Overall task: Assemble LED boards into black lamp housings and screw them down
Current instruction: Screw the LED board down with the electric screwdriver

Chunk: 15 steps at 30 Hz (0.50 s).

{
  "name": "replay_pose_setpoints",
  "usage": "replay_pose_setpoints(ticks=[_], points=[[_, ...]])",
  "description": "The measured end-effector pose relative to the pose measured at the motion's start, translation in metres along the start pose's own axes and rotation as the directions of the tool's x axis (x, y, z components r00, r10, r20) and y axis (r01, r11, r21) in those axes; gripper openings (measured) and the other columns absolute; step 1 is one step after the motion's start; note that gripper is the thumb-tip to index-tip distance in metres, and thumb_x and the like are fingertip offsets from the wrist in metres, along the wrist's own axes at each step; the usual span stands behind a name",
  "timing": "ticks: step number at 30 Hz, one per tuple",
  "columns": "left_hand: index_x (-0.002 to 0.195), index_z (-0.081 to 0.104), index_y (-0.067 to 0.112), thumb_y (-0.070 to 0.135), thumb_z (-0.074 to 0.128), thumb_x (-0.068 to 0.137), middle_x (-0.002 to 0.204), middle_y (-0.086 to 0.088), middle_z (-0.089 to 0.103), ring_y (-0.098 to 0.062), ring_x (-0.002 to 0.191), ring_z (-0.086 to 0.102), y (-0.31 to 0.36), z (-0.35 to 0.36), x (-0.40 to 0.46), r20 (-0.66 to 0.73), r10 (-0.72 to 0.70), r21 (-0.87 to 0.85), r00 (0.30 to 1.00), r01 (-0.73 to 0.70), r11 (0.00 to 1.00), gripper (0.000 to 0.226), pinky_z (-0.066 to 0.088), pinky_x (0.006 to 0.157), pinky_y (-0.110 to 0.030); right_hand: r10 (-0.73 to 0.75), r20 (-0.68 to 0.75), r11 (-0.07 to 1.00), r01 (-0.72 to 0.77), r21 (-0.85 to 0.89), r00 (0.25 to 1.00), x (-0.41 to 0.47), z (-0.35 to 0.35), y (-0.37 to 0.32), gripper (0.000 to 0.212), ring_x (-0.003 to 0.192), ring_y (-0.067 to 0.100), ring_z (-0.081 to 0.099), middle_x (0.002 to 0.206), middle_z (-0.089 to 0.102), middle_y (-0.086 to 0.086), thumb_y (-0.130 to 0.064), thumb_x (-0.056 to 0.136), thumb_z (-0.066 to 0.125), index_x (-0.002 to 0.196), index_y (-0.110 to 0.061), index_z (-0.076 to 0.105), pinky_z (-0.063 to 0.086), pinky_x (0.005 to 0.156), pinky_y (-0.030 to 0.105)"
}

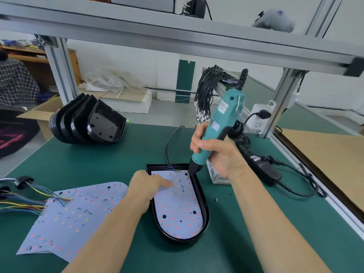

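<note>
Head view looks down on a green bench (118, 160) under an aluminium frame (177, 36). At the centre lies a black housing (204, 205), flat at its far end and rounded at the near end, with a pale LED board (177, 209) seated inside it; thin coloured wires (174, 170) show at the board's far edge. The left hand (146, 191) rests on the board's left side, its forefinger stretched out flat and pressing the board down, the other fingers lying over the housing's left rim. The right hand (214, 152) is wrapped firmly around a teal driver (216, 127), which tilts so that its top leans away to the right; its black nose points at the board's far right corner, and the bit seems to touch the board there, though the tip is too small to be sure. Left of the housing, more boards (65, 219) lie overlapped on the bench, with coloured leads (23, 205) running off to the left edge. Further back on the left, a stack of black housings (88, 121) lies tipped on its side. A lone screw (216, 199) sits on the bench just right of the centre housing. Behind the right hand stands a small white box (216, 174), and beyond it a black adapter (264, 168) with its cable. A bundle of black wires (206, 89) hangs from the frame behind the driver, and a socket (260, 119) with a plug in it is fixed to the right post.
</note>
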<state>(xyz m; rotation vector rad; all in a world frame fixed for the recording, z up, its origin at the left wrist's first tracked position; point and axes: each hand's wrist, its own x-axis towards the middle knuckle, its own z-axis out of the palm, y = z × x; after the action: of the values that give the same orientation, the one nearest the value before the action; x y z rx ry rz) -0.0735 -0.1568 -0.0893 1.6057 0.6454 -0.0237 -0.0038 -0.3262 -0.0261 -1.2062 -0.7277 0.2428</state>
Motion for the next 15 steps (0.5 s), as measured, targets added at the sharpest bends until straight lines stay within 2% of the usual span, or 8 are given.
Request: replay_pose_setpoints(ticks=[3, 6, 8, 10, 11, 13, 15], points=[[0.071, 0.044, 0.004, 0.005, 0.082, 0.07, 0.076, -0.005, 0.045, -0.016, 0.065, 0.042, -0.001, -0.002, 0.0, 0.007, -0.015, -0.008, 1.0, 0.015, 1.0, 0.038, 0.031, 0.055, -0.026, -0.088, -0.17, 0.973, 0.121, 0.195, 0.982, 0.003, -0.001, -0.009, 0.035, 0.059, 0.017, 0.045, 0.064, 0.048, 0.001, -0.02, 0.061, 0.085, 0.074, -0.016, 0.052, 0.042, 0.068, 0.03], [0.083, 0.053, 0.0, 0.008, 0.085, 0.063, 0.085, -0.011, 0.056, -0.024, 0.074, 0.053, -0.001, -0.003, -0.001, 0.011, -0.012, -0.005, 1.0, 0.012, 1.0, 0.038, 0.042, 0.063, -0.03, -0.066, -0.336, 0.926, 0.183, 0.33, 0.939, -0.001, -0.013, -0.029, 0.058, 0.062, 0.013, 0.049, 0.07, 0.053, -0.002, -0.041, 0.049, 0.092, 0.082, -0.018, 0.051, 0.047, 0.069, 0.027], [0.097, 0.059, -0.005, 0.01, 0.083, 0.055, 0.09, -0.016, 0.065, -0.031, 0.078, 0.062, -0.001, -0.002, -0.005, 0.014, 0.002, -0.072, 1.0, -0.001, 0.997, 0.051, 0.05, 0.071, -0.037, -0.067, -0.417, 0.904, 0.232, 0.358, 0.906, -0.008, -0.023, -0.039, 0.062, 0.062, 0.012, 0.05, 0.071, 0.054, -0.004, -0.043, 0.043, 0.093, 0.084, -0.019, 0.052, 0.049, 0.069, 0.026], [0.101, 0.058, -0.005, 0.018, 0.073, 0.054, 0.088, -0.015, 0.064, -0.03, 0.075, 0.06, 0.0, -0.001, -0.01, -0.02, 0.04, -0.077, 0.999, -0.042, 0.996, 0.055, 0.049, 0.071, -0.037, -0.094, -0.5, 0.889, 0.298, 0.347, 0.861, -0.016, -0.032, -0.046, 0.064, 0.064, 0.012, 0.051, 0.072, 0.052, -0.003, -0.042, 0.042, 0.094, 0.083, -0.018, 0.052, 0.05, 0.072, 0.028], [0.101, 0.056, -0.002, 0.024, 0.07, 0.056, 0.089, -0.013, 0.063, -0.028, 0.075, 0.059, 0.001, -0.001, -0.011, -0.048, 0.072, -0.016, 0.996, -0.073, 0.997, 0.054, 0.047, 0.071, -0.037, -0.111, -0.536, 0.884, 0.33, 0.332, 0.837, -0.021, -0.036, -0.049, 0.064, 0.065, 0.013, 0.052, 0.073, 0.052, -0.002, -0.042, 0.042, 0.095, 0.083, -0.018, 0.052, 0.05, 0.073, 0.029], [0.104, 0.05, 0.005, 0.033, 0.07, 0.069, 0.097, -0.006, 0.058, -0.029, 0.086, 0.057, 0.006, -0.003, -0.008, -0.087, 0.176, 0.307, 0.981, -0.141, 0.941, 0.049, 0.042, 0.072, -0.035, -0.142, -0.592, 0.874, 0.382, 0.301, 0.793, -0.032, -0.045, -0.057, 0.065, 0.066, 0.014, 0.054, 0.074, 0.053, -0.001, -0.042, 0.043, 0.094, 0.086, -0.018, 0.052, 0.05, 0.071, 0.03], [0.118, 0.045, 0.011, 0.039, 0.067, 0.079, 0.114, -0.005, 0.048, -0.031, 0.106, 0.051, 0.013, -0.005, -0.006, -0.115, 0.335, 0.701, 0.935, -0.162, 0.694, 0.053, 0.039, 0.083, -0.037, -0.168, -0.616, 0.872, 0.407, 0.271, 0.769, -0.043, -0.055, -0.063, 0.057, 0.065, 0.013, 0.054, 0.07, 0.054, -0.002, -0.042, 0.048, 0.093, 0.083, -0.019, 0.055, 0.05, 0.07, 0.028]])
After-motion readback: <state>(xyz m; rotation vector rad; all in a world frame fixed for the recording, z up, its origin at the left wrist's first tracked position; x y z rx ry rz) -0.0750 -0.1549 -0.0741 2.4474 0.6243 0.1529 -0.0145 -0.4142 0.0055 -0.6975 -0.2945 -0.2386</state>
